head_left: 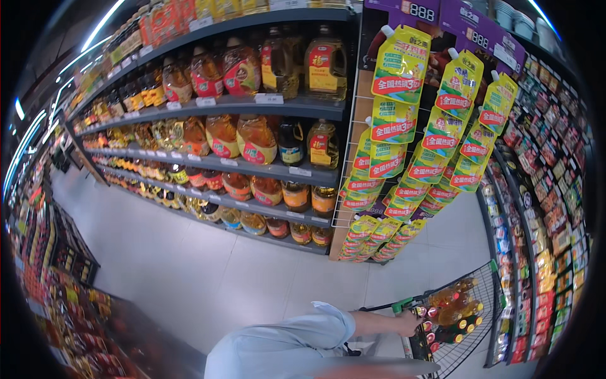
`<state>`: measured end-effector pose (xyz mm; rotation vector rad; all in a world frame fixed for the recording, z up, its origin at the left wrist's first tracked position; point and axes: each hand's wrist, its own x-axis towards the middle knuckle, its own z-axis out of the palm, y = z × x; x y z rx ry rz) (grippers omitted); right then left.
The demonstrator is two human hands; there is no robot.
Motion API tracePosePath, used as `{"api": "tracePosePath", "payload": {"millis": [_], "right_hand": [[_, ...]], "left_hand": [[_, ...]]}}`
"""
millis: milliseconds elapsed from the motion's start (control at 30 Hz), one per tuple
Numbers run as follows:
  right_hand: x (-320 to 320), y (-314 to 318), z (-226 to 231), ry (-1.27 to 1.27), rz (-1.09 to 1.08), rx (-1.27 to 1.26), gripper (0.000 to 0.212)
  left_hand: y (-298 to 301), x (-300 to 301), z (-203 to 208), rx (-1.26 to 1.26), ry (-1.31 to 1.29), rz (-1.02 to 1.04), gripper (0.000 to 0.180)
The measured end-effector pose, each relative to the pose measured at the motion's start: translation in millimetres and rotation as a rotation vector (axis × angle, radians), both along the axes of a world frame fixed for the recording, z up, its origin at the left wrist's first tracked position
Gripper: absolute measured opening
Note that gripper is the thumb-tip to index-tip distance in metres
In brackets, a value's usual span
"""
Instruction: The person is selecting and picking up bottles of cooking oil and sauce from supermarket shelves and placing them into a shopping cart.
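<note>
My left arm, in a light blue sleeve, reaches to the right from the lower middle. Its hand, my left hand point(405, 323), is closed around the handle end of a shopping cart point(494, 278) with a black wire basket and green trim. In the basket, bottles of amber oil point(456, 302) lie beside several dark bottles with yellow and red caps point(449, 333). My right hand does not show. A blurred grey and reddish shape crosses the lower edge below my left arm, and I cannot make out what it is.
Oil bottles point(257, 136) fill a long grey shelf point(227, 104) on the left and ahead. Yellow-green spouted pouches point(401, 69) hang on a rack at the shelf's end. Packaged goods point(543, 221) line the right side. More stocked shelving point(69, 309) stands lower left, beyond the pale tiled floor point(208, 271).
</note>
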<state>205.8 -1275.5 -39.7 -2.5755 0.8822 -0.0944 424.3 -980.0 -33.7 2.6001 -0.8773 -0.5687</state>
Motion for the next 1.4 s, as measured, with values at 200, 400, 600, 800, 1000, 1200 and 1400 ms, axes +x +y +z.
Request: {"api": "tracePosePath", "payload": {"millis": [200, 400, 600, 800, 1000, 1200, 1400], "right_hand": [[6.2, 94.8, 82.6, 0.096, 0.021, -0.114, 0.039], [-14.0, 107.7, 62.3, 0.053, -0.046, -0.053, 0.036], [-19.5, 138.4, 64.6, -0.069, 0.003, -0.152, 0.033], [-22.4, 121.9, 16.7, -0.031, -0.084, -0.039, 0.049], [-25.0, 133.3, 12.1, 0.002, -0.068, -0.054, 0.048], [-29.6, 148.4, 18.0, 0.008, -0.075, -0.093, 0.042], [-50.1, 169.3, 22.5, -0.021, -0.173, -0.109, 0.038]], "left_hand": [[49.3, 0.3, 43.5, 0.082, 0.23, -0.224, 0.076], [77.4, -14.7, 34.9, -0.058, 0.198, -0.106, 0.091], [93.9, -13.8, 22.6, -0.015, 0.179, -0.087, 0.082], [96.9, -1.0, 10.0, 0.029, 0.191, -0.085, 0.084], [109.4, -3.9, 31.4, 0.055, 0.204, -0.053, 0.087], [118.3, -12.7, 28.1, 0.132, 0.174, -0.045, 0.092], [124.3, -26.4, 35.5, 0.172, 0.172, -0.076, 0.093]]}}
